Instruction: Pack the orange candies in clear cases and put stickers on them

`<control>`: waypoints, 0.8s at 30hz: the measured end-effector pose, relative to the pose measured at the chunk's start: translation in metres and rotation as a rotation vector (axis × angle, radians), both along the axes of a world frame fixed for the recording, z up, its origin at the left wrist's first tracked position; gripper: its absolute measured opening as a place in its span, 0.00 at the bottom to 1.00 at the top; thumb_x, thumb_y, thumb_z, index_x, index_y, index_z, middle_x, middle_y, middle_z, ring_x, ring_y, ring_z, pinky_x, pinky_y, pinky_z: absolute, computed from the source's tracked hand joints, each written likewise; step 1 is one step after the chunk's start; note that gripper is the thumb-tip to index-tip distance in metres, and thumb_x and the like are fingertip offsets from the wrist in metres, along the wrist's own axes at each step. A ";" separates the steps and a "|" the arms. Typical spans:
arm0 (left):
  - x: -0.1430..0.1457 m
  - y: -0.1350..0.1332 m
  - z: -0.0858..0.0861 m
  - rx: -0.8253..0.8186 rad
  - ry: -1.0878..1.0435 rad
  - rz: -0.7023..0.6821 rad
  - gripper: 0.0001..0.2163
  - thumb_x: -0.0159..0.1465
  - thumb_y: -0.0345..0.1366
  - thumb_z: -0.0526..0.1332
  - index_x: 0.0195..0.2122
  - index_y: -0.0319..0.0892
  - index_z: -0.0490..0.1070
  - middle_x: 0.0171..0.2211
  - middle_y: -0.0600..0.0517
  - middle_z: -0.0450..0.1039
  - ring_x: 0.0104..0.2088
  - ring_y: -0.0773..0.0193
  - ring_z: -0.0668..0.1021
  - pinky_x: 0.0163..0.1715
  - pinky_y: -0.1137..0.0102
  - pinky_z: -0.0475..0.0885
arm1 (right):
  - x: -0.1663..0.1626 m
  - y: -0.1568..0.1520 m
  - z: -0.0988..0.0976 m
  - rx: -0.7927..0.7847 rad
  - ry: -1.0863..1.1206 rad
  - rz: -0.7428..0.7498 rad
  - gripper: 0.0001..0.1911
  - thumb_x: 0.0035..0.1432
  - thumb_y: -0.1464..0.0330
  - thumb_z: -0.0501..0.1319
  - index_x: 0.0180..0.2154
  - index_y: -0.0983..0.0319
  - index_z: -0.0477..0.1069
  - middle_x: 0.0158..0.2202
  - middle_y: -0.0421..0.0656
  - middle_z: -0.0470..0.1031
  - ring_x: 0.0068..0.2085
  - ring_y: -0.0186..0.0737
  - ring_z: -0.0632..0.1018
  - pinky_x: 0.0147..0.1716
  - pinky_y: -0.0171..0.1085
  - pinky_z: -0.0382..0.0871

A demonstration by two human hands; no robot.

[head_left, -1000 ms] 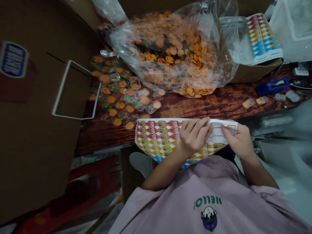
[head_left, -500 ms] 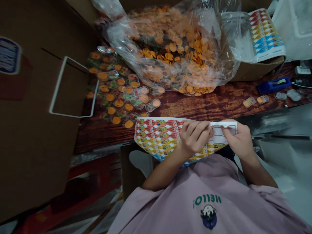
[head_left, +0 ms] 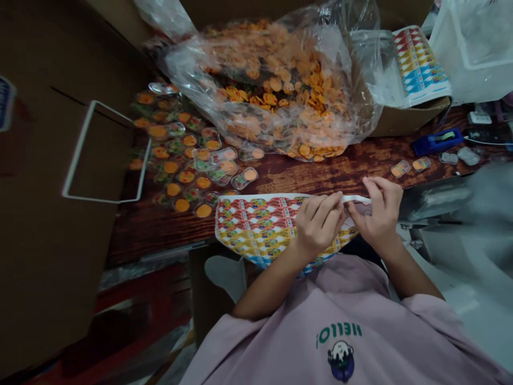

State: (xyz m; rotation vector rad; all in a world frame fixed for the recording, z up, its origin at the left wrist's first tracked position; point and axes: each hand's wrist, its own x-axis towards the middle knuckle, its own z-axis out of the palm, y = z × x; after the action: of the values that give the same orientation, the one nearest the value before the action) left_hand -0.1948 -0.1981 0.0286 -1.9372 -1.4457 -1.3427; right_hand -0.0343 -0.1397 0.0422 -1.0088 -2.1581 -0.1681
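Note:
A printed sheet of colourful stickers (head_left: 260,224) lies across the table's near edge and over my lap. My left hand (head_left: 318,222) rests curled on the sheet, its fingers pinching the top edge. My right hand (head_left: 377,214) is right beside it, thumb and forefinger pinched on the sheet's right end, where the stickers are peeled off and the backing is white. The other fingers are raised. Both hands meet at the sheet's top right part.
A clear plastic bag (head_left: 280,91) full of orange discs sits behind the sheet. Several small blister packs (head_left: 188,155) lie at the left. A cardboard box (head_left: 60,187) stands at the left. Another sticker sheet (head_left: 420,64) lies on a box back right, near a blue tape dispenser (head_left: 436,141).
My right hand has slid left along the sheet's right end toward my left hand and lifted its fingers. The view has shifted slightly left.

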 end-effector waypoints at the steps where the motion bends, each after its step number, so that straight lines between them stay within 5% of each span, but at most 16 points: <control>1: 0.000 0.000 0.001 -0.011 0.006 0.010 0.05 0.66 0.25 0.66 0.37 0.42 0.74 0.43 0.44 0.84 0.43 0.57 0.82 0.44 0.63 0.73 | 0.000 -0.001 -0.002 0.073 -0.032 -0.022 0.24 0.67 0.55 0.63 0.61 0.55 0.72 0.55 0.52 0.76 0.53 0.53 0.72 0.54 0.52 0.65; 6: 0.001 0.002 0.007 -0.068 0.003 0.021 0.05 0.69 0.28 0.62 0.36 0.43 0.72 0.48 0.44 0.84 0.49 0.56 0.83 0.48 0.60 0.70 | 0.007 0.001 -0.008 0.212 -0.166 0.035 0.19 0.69 0.65 0.63 0.59 0.48 0.76 0.50 0.46 0.80 0.50 0.47 0.72 0.54 0.50 0.56; 10: 0.000 0.005 0.021 -0.146 -0.078 -0.016 0.01 0.69 0.34 0.63 0.40 0.44 0.72 0.44 0.46 0.84 0.43 0.59 0.83 0.47 0.60 0.68 | 0.014 0.010 -0.008 0.194 -0.167 0.080 0.19 0.71 0.63 0.59 0.61 0.49 0.74 0.49 0.44 0.83 0.50 0.46 0.76 0.58 0.51 0.50; 15: -0.012 0.015 0.045 -0.217 -0.065 -0.028 0.10 0.70 0.37 0.63 0.50 0.40 0.71 0.39 0.47 0.82 0.38 0.58 0.81 0.41 0.62 0.66 | 0.003 0.027 0.009 0.407 -0.105 0.016 0.18 0.71 0.61 0.59 0.60 0.47 0.75 0.50 0.39 0.84 0.50 0.42 0.77 0.63 0.51 0.45; 19: -0.021 0.024 0.060 -0.267 0.016 0.011 0.05 0.72 0.35 0.59 0.42 0.41 0.72 0.32 0.49 0.79 0.35 0.56 0.78 0.37 0.61 0.62 | -0.008 0.036 0.021 0.509 -0.043 0.077 0.15 0.69 0.62 0.63 0.55 0.47 0.77 0.49 0.41 0.84 0.52 0.46 0.74 0.62 0.53 0.51; 24: -0.020 0.028 0.060 -0.219 0.071 0.115 0.08 0.74 0.38 0.58 0.38 0.41 0.71 0.29 0.49 0.76 0.31 0.56 0.75 0.35 0.61 0.60 | -0.006 0.041 0.013 0.464 0.015 0.178 0.16 0.62 0.63 0.70 0.51 0.42 0.79 0.39 0.43 0.83 0.46 0.48 0.69 0.52 0.50 0.62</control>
State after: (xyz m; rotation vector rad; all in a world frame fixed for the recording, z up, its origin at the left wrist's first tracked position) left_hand -0.2153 -0.1699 0.0884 -1.9770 -1.7016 -1.0942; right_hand -0.0403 -0.0984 0.0556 -0.5488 -2.0471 -0.5452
